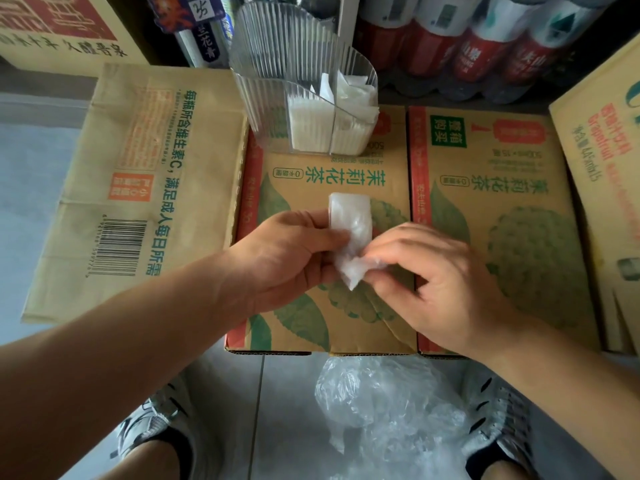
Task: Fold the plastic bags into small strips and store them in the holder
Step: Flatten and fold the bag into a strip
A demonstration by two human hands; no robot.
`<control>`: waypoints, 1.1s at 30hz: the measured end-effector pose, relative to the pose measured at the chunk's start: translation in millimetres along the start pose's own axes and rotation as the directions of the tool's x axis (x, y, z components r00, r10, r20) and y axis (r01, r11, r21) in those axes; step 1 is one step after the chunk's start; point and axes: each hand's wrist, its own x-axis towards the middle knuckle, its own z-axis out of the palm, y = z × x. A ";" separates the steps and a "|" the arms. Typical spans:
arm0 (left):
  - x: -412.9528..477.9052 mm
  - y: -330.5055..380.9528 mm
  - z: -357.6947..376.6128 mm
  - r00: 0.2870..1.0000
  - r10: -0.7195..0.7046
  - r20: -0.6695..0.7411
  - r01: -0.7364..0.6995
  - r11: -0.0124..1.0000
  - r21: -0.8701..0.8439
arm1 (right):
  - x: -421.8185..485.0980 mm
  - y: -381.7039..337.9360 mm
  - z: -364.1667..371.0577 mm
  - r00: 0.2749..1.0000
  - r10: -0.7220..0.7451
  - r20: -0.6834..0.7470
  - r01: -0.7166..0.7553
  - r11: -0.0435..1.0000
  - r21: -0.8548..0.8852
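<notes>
While both grips pinch it, one folded plastic bag (349, 220) sits between them just above a carton. The left grip (287, 251) holds its side edge with thumb and fingers, and the right grip (440, 282) nips its crumpled lower tail. Its upper part is a flat, milky strip with rounded corners. Beyond the grips stands one clear ribbed holder (263, 98), two compartments packed with white folded bags (308, 126). Under the grips lie two green-printed cartons (502, 188) side by side, a flattened carton (138, 174) to their left. Nearer than the grips, crumpled clear bags (388, 403), too tangled to count, lie on grey floor tiles (284, 410) between two sneakers (152, 420).
</notes>
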 end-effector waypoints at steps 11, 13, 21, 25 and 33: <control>-2.6 -6.7 6.9 0.991 0.086 0.100 -0.116 0.930 0.350 | 16.7 8.6 -10.1 0.886 0.462 0.047 -0.464 0.884 0.057; -3.4 -6.1 6.9 0.990 0.065 0.126 -0.105 0.933 0.345 | 18.6 7.3 -11.6 0.866 0.488 0.109 -0.494 0.868 0.043; -5.2 -5.3 11.7 0.992 0.106 0.067 -0.122 0.936 0.330 | 22.9 3.7 -11.8 0.876 0.447 0.180 -0.454 0.891 -0.006; -3.2 -7.4 14.7 0.990 0.144 0.002 -0.134 0.920 0.368 | 23.8 1.9 -11.3 0.859 0.489 0.150 -0.501 0.864 0.053; -7.3 -2.4 17.1 0.989 0.149 0.007 -0.145 0.950 0.277 | 18.9 9.0 -9.5 0.702 0.674 0.230 -0.691 0.566 0.449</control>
